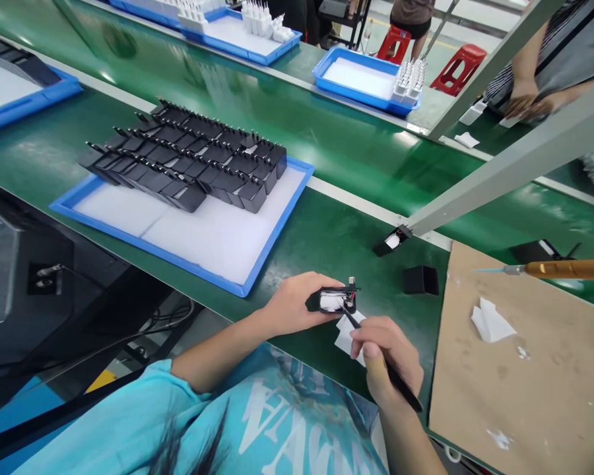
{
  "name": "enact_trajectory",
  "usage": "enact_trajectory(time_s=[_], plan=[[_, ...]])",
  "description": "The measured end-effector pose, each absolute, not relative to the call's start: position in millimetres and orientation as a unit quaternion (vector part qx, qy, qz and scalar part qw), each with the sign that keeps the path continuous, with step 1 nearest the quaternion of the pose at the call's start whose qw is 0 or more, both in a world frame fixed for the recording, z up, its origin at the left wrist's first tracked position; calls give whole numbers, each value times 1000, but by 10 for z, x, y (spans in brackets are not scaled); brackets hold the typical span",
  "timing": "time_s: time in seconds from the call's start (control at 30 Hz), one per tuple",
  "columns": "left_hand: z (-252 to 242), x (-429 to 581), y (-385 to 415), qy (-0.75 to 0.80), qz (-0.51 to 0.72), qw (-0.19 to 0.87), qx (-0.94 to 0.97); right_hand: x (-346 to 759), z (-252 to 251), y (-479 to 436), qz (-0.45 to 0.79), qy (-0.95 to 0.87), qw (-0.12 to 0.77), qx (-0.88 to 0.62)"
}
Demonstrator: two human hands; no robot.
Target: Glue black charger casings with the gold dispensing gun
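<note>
My left hand [293, 305] is closed around a small black plug-adapter housing [315, 301], holding it above the green bench. White material and a few metal parts show in the housing's open side. Black tweezers [404, 388] are pinched in my right hand [389, 359], their tip reaching to the white part inside the housing. Whether the tip grips anything is too small to tell. Beneath the hands lie white paper pieces [347, 340]. To the right stand an empty-looking black case [420, 280] and another black housing [393, 240] with white inside.
A blue tray [245, 285] carries rows of black adapter housings [188, 155]. On the right, a brown board [475, 389] bears paper scraps [492, 321], with an orange-handled tool [569, 268] above it. A metal post [515, 158] slants across. Another person's hands [529, 102] work beyond.
</note>
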State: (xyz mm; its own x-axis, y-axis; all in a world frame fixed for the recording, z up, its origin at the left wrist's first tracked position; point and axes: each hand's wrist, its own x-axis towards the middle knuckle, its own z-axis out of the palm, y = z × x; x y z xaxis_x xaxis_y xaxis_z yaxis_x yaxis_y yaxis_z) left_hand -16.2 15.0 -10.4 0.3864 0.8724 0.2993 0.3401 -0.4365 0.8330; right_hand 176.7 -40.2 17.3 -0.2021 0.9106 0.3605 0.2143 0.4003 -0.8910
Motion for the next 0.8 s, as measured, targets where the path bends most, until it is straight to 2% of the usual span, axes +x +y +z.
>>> enact_trajectory(time_s=[0.17,0.5,0.8], plan=[[-116,-166,169,352,398,365,764,1697,204,-412,382,-644,471,-466],[-109,-173,164,338,408,381,757,1766,277,-325,300,-755,426,-397],[-86,-188,152,327,402,409,751,1899,332,-334,315,-785,369,-385]])
